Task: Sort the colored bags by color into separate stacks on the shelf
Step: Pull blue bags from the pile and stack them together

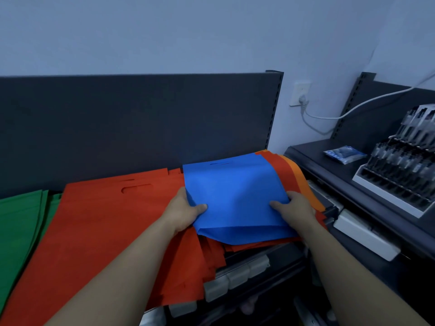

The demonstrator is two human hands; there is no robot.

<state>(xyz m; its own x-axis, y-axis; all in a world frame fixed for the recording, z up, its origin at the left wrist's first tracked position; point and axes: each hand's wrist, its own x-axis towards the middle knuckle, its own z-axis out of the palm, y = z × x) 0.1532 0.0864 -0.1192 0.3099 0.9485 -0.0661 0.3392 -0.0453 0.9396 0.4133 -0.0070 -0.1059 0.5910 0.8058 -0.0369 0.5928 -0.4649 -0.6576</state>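
A blue bag (235,191) lies on top of a mixed pile at the right end of the shelf. My left hand (182,211) grips its left edge, thumb on top. My right hand (295,208) grips its right edge, thumb on top too. Under the blue bag lie red bags (280,170) and an orange bag (303,182), fanned out to the right. A stack of red bags (106,227) fills the middle of the shelf. Green bags (18,222) are stacked at the far left.
The shelf's dark back panel (141,123) rises behind the bags. Grey price-tag holders (235,276) line the shelf's front edge. To the right a second shelf (317,149) carries a blue packet (344,155) and a rack of pens (400,172). A white cable (329,117) hangs from a wall socket.
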